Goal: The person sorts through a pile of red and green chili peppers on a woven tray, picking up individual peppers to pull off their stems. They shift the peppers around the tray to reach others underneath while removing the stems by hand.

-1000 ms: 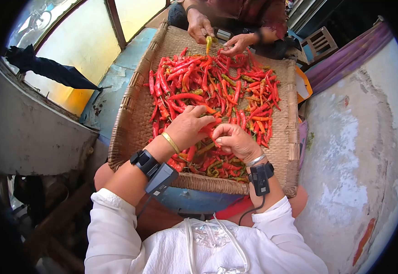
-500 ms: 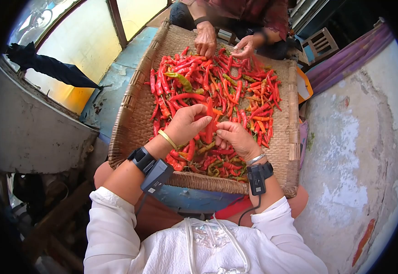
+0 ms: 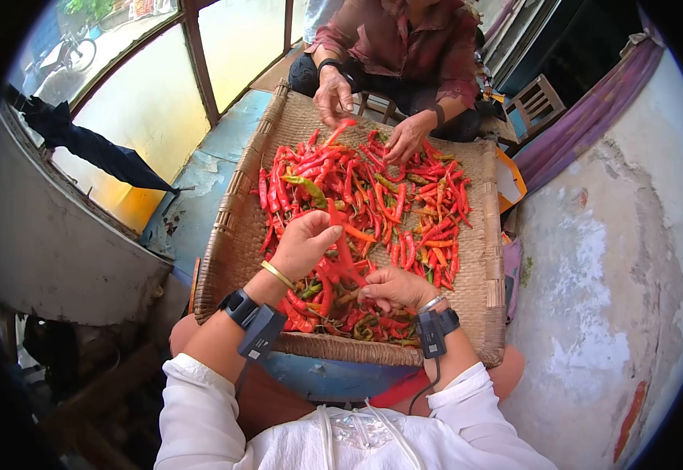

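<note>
My left hand [image 3: 304, 244] is closed on a long red chili pepper [image 3: 343, 247], pinched between thumb and fingers above the heap. The pepper is blurred and slants down towards my right hand [image 3: 398, 290], whose fingers are pinched at its lower end. Below both hands lies a heap of chili peppers [image 3: 427, 227], mostly red, some orange or green, in a large woven basket tray [image 3: 478, 313]. A green pepper [image 3: 306, 188] lies just beyond my left hand.
Across the tray sits another person [image 3: 404, 47], one hand [image 3: 333, 95] holding a red pepper up, the other [image 3: 409, 137] touching the heap. A folded dark umbrella [image 3: 99, 149] leans at the left by the windows. A worn wall [image 3: 592, 274] stands at the right.
My hands now appear lower in view and the pepper tilts more. The other person's left-side hand has risen from the heap with a pepper; their other hand has lowered onto the peppers.
</note>
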`<state>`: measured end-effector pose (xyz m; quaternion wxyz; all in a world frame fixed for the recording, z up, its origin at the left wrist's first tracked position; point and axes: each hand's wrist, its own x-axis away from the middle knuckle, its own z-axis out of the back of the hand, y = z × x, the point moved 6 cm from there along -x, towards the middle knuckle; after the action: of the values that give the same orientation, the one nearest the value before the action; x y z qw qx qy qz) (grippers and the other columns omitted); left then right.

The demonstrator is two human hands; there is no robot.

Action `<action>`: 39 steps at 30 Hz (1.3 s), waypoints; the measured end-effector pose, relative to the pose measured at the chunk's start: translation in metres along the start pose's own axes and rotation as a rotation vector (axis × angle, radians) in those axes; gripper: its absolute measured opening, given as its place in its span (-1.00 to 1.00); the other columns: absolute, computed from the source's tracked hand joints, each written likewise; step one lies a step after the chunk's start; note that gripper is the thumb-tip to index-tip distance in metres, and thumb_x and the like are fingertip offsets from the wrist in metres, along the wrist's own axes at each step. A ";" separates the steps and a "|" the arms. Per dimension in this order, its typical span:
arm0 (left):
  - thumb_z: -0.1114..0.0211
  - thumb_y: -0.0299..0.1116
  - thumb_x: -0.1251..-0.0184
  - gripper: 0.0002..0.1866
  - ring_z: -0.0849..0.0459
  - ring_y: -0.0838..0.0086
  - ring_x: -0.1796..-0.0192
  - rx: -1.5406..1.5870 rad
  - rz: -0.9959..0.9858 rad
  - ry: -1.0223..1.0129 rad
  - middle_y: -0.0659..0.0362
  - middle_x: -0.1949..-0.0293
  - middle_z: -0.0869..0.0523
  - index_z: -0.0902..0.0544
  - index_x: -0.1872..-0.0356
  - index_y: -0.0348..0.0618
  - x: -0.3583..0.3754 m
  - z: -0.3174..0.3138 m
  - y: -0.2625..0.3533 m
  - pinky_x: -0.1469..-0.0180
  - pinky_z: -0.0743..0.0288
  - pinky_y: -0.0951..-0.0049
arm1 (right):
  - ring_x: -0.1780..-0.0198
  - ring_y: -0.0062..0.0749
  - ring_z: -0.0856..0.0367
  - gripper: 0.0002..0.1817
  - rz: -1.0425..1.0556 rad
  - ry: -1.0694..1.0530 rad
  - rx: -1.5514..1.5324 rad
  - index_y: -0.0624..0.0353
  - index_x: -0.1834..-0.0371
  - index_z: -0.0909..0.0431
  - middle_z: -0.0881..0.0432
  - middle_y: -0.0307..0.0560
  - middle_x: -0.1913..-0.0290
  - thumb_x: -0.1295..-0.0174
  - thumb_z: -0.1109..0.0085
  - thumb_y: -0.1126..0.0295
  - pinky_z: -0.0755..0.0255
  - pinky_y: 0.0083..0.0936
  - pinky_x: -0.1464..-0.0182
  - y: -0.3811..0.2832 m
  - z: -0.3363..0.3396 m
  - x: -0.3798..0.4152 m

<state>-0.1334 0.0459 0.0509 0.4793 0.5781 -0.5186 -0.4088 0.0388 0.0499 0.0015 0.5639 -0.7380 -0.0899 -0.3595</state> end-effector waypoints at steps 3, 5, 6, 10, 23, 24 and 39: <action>-0.11 -0.44 -0.23 -0.94 -0.47 0.72 0.41 0.050 0.005 0.012 0.34 0.46 -0.54 -0.47 0.38 -0.19 -0.002 0.004 0.004 0.32 -0.43 0.64 | 0.81 -0.76 -0.22 -0.73 0.109 0.077 -0.065 0.20 0.38 -0.52 -0.38 -0.33 0.80 -0.23 0.04 0.22 0.00 -0.82 0.77 -0.003 0.020 -0.003; -0.11 -0.44 -0.23 -0.93 -0.47 0.71 0.41 0.149 0.111 -0.008 0.32 0.44 -0.54 -0.47 0.37 -0.21 0.001 0.001 -0.004 0.32 -0.41 0.64 | 0.81 -0.77 -0.23 -0.70 0.242 0.086 -0.265 0.25 0.38 -0.52 -0.40 -0.31 0.78 -0.24 0.05 0.23 -0.05 -0.86 0.77 -0.009 0.032 -0.003; -0.11 -0.44 -0.23 -0.93 -0.47 0.71 0.41 0.149 0.115 -0.005 0.32 0.44 -0.54 -0.47 0.37 -0.21 0.002 0.000 -0.006 0.32 -0.41 0.64 | 0.81 -0.77 -0.23 -0.70 0.239 0.084 -0.268 0.25 0.38 -0.52 -0.40 -0.31 0.78 -0.24 0.05 0.23 -0.05 -0.86 0.77 -0.015 0.035 -0.005; -0.12 -0.43 -0.23 -0.91 -0.45 0.72 0.42 0.002 0.115 -0.092 0.32 0.46 -0.53 -0.48 0.33 -0.23 0.003 -0.008 -0.014 0.36 -0.36 0.67 | 0.78 -0.72 -0.30 -0.72 0.444 0.260 -0.560 0.25 0.34 -0.50 -0.45 -0.29 0.74 -0.27 0.12 0.26 -0.20 -0.72 0.71 -0.035 0.058 -0.012; -0.14 -0.41 -0.22 -0.89 -0.45 0.73 0.52 -0.110 0.237 -0.097 0.32 0.50 -0.54 -0.51 0.34 -0.24 0.013 -0.014 -0.020 0.48 -0.36 0.70 | 0.70 -0.75 -0.36 -0.73 0.458 0.428 -0.237 0.19 0.14 -0.44 -0.47 -0.30 0.59 -0.20 -0.02 0.26 -0.17 -0.84 0.68 -0.059 0.018 -0.009; -0.14 -0.41 -0.22 -0.89 -0.44 0.74 0.51 -0.141 0.293 -0.151 0.32 0.49 -0.53 -0.51 0.34 -0.24 0.015 -0.017 -0.019 0.49 -0.35 0.72 | 0.70 -0.76 -0.35 -0.72 0.446 0.293 -0.229 0.19 0.12 -0.45 -0.46 -0.31 0.60 -0.18 -0.04 0.27 -0.16 -0.85 0.69 -0.057 0.000 -0.010; -0.23 -0.37 -0.09 -0.57 -0.58 0.48 0.28 -0.306 0.031 0.054 0.11 0.36 -0.60 -0.41 0.01 -0.32 -0.003 0.011 -0.037 0.19 -0.45 0.50 | 0.54 -0.68 -0.52 -0.67 0.532 0.716 -0.649 0.28 0.02 -0.34 -0.59 -0.12 0.38 -0.18 -0.01 0.39 -0.33 -0.82 0.65 -0.040 0.086 0.012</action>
<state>-0.1372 0.0473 0.0122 0.5818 0.5010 -0.4459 -0.4601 0.0625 0.1377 0.0309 0.3742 -0.7029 0.4127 -0.4424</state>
